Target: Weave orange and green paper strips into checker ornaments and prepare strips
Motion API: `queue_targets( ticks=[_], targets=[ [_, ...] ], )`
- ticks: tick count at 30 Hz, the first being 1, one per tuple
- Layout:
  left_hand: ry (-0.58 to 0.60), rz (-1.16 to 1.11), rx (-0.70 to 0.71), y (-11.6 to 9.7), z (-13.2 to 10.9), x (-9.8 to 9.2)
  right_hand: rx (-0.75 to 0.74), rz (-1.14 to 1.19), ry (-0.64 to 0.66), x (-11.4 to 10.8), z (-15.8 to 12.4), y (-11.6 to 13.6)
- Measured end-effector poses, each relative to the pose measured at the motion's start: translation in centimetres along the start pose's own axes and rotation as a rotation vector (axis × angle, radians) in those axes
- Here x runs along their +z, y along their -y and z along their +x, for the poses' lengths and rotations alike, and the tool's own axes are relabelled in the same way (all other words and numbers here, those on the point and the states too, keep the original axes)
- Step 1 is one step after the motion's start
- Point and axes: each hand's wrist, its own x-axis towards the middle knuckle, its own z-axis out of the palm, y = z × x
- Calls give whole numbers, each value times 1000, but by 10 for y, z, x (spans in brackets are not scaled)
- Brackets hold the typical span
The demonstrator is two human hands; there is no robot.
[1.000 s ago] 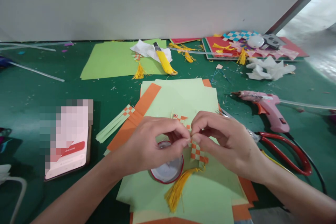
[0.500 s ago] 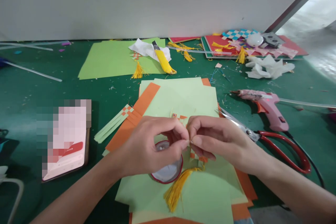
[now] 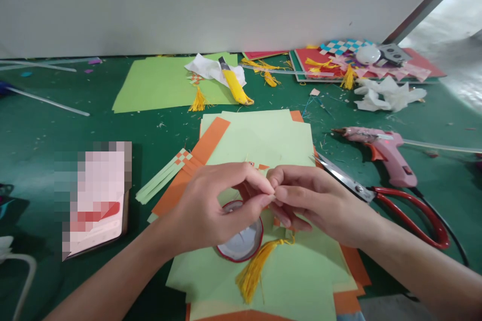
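One glue gun and scissors lie near the right hand.

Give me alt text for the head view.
The bare left hand and right hand pinch together over pale green paper sheets, partly hiding an orange-and-green checkered paper piece. A round red-rimmed white dish and yellow thread tassel lie nearby; red-handled metal scissors and a pink plastic glue gun lie right.

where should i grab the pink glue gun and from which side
Probably by the handle of the pink glue gun, coming from the right, between the clear stick at its back and the black cord. It lies on its side, handle slanting toward the camera, nozzle pointing left, away from that approach.
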Motion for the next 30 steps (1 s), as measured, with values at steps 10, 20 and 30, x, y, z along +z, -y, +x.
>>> queue_targets(
  ticks=[10, 20, 30],
  targets=[
    [-94, 275, 161, 2, -1, 1, -20, -31, -49, 0, 0, -4],
    [-211, 504, 236, -4, 1, 7, -252, -333, -296, 10, -2, -5],
    [-160, 525, 226, -1, 0, 6, -302, -439, -333, 11, -2, -5]
  ],
)
